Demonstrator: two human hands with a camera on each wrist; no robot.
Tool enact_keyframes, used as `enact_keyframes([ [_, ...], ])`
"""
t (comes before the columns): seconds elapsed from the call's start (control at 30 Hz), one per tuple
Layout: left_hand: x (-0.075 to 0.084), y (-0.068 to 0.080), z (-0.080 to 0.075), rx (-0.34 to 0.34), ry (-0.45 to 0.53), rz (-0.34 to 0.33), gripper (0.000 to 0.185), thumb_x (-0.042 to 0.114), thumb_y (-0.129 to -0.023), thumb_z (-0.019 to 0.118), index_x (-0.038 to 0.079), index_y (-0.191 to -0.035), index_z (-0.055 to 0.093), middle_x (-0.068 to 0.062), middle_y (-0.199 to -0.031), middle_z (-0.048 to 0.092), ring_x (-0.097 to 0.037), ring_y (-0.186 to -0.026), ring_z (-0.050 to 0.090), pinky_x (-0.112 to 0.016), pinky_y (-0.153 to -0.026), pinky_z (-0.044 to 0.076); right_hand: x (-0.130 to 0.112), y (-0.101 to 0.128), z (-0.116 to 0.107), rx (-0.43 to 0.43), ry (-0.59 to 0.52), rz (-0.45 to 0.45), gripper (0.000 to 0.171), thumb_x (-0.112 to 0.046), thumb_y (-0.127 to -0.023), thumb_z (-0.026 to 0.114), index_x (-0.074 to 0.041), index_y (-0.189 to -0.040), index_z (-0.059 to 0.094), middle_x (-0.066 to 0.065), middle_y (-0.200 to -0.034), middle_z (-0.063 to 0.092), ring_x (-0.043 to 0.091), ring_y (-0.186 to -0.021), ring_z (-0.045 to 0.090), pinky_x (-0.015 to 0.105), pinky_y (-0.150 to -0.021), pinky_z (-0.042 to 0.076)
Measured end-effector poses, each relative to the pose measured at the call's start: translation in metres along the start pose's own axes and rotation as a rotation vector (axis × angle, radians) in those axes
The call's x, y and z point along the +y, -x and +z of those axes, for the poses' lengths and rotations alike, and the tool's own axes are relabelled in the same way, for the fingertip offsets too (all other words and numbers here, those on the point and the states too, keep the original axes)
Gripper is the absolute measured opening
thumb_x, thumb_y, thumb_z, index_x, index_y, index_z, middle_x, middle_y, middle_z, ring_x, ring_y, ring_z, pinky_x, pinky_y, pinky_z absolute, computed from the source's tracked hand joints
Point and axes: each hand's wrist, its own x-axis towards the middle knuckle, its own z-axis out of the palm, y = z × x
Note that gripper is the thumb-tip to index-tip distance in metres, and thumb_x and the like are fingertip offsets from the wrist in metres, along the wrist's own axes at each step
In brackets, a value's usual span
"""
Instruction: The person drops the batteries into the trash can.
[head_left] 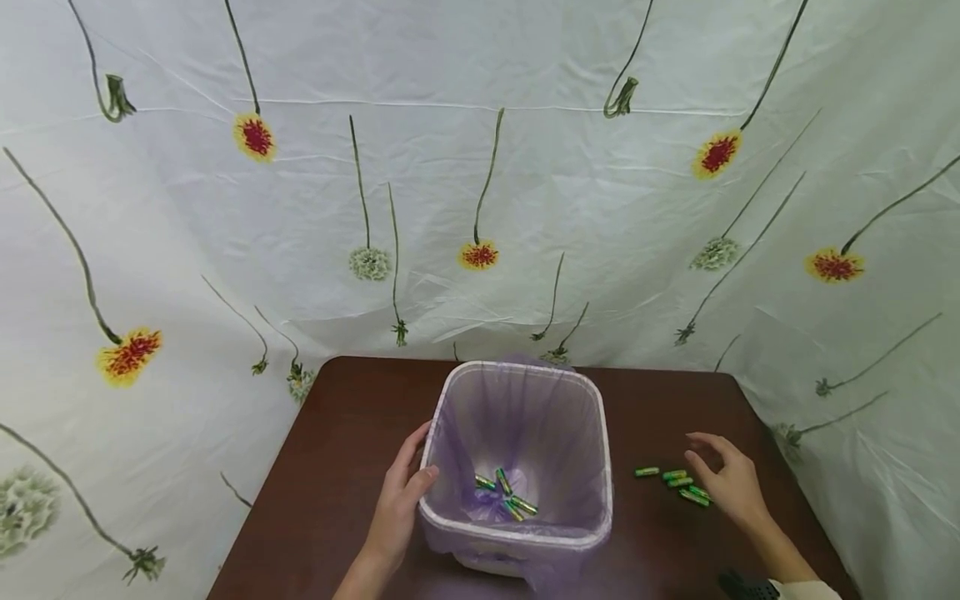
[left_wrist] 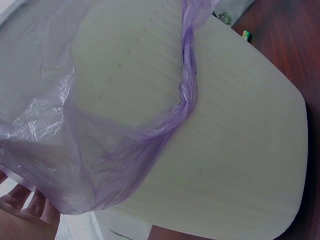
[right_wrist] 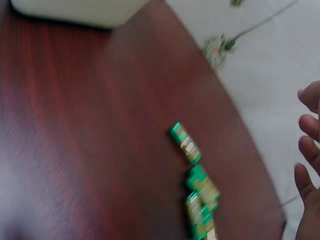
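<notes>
A white bin [head_left: 600, 467] lined with a purple bag [head_left: 525, 408] stands on the brown table [head_left: 352, 442]. Several green batteries [head_left: 504, 492] lie at its bottom. My left hand [head_left: 401, 496] grips the bin's left rim, thumb over the edge. The left wrist view shows the bin's white wall [left_wrist: 235, 135], the bag's overhang [left_wrist: 100, 165] and my fingertips [left_wrist: 30, 205] at the lower left. Several more green batteries [head_left: 675, 482] lie on the table to the right. My right hand [head_left: 723, 475] hovers over them, fingers relaxed and holding nothing. The batteries [right_wrist: 195, 185] and fingers [right_wrist: 307, 150] appear blurred in the right wrist view.
A white cloth [head_left: 480, 183] printed with flowers hangs behind and around the table. The table's right edge [head_left: 780, 475] runs close to my right hand. Bare table lies left of the bin and between the bin and the loose batteries.
</notes>
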Motion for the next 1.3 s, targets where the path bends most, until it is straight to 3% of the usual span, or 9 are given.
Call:
enact_keyframes([
  [0.2, 0.0, -0.001, -0.001, -0.001, -0.003, -0.006, 0.057, 0.002, -0.099, 0.049, 0.0, -0.155, 0.039, -0.024, -0.15, 0.048, -0.019, -0.125, 0.055, -0.026, -0.098, 0.047, 0.026, 0.028, 0.011, -0.045, 0.046, 0.204, 0.028, -0.008, -0.096, 0.073, 0.0, -0.123, 0.07, 0.016, -0.109, 0.07, 0.034, -0.094, 0.063, 0.035, -0.068, 0.049],
  [0.3, 0.0, -0.001, -0.002, -0.006, -0.003, -0.007, 0.057, 0.002, -0.099, 0.049, -0.001, -0.155, 0.039, -0.025, -0.15, 0.048, -0.02, -0.125, 0.055, -0.026, -0.098, 0.047, 0.035, 0.039, 0.017, -0.073, 0.035, 0.321, 0.029, -0.009, -0.098, 0.07, 0.001, -0.125, 0.068, 0.022, -0.117, 0.067, 0.043, -0.106, 0.06, 0.05, -0.081, 0.05],
  [0.4, 0.0, -0.002, -0.002, 0.002, -0.008, -0.007, 0.057, 0.002, -0.099, 0.05, 0.0, -0.155, 0.04, -0.025, -0.148, 0.049, -0.021, -0.123, 0.057, -0.027, -0.097, 0.048, 0.043, 0.048, 0.025, -0.121, 0.011, 0.406, 0.033, -0.011, -0.1, 0.067, 0.003, -0.13, 0.065, 0.028, -0.128, 0.06, 0.05, -0.119, 0.05, 0.065, -0.094, 0.04],
  [0.47, 0.0, -0.002, -0.002, 0.007, -0.01, -0.006, 0.057, 0.002, -0.099, 0.05, 0.0, -0.155, 0.04, -0.024, -0.148, 0.05, -0.022, -0.122, 0.057, -0.027, -0.096, 0.048, 0.049, 0.054, 0.033, -0.128, 0.003, 0.433, 0.034, -0.01, -0.099, 0.067, 0.004, -0.13, 0.064, 0.03, -0.132, 0.058, 0.052, -0.125, 0.044, 0.068, -0.1, 0.033],
  [0.67, -0.001, -0.003, -0.002, -0.001, -0.009, -0.008, 0.057, 0.003, -0.1, 0.05, 0.001, -0.156, 0.039, -0.023, -0.151, 0.047, -0.019, -0.127, 0.054, -0.025, -0.099, 0.046, 0.057, 0.066, 0.052, -0.028, 0.028, 0.456, 0.031, -0.004, -0.096, 0.067, 0.005, -0.125, 0.066, 0.031, -0.131, 0.056, 0.051, -0.123, 0.042, 0.066, -0.1, 0.031],
  [0.83, -0.001, -0.002, -0.001, 0.009, -0.007, -0.008, 0.057, 0.003, -0.099, 0.051, 0.001, -0.155, 0.04, -0.023, -0.15, 0.048, -0.02, -0.125, 0.055, -0.025, -0.098, 0.046, 0.058, 0.07, 0.059, 0.036, 0.049, 0.394, 0.028, 0.001, -0.092, 0.068, 0.007, -0.119, 0.067, 0.033, -0.124, 0.06, 0.051, -0.118, 0.045, 0.066, -0.099, 0.032],
  [1.3, -0.001, 0.001, 0.0, 0.02, -0.001, -0.024, 0.057, 0.004, -0.099, 0.051, 0.001, -0.155, 0.041, -0.022, -0.15, 0.048, -0.022, -0.125, 0.054, -0.026, -0.098, 0.046, 0.057, 0.074, 0.059, -0.055, 0.088, 0.431, 0.024, -0.005, -0.097, 0.066, 0.001, -0.12, 0.067, 0.028, -0.128, 0.06, 0.051, -0.125, 0.043, 0.07, -0.1, 0.031],
])
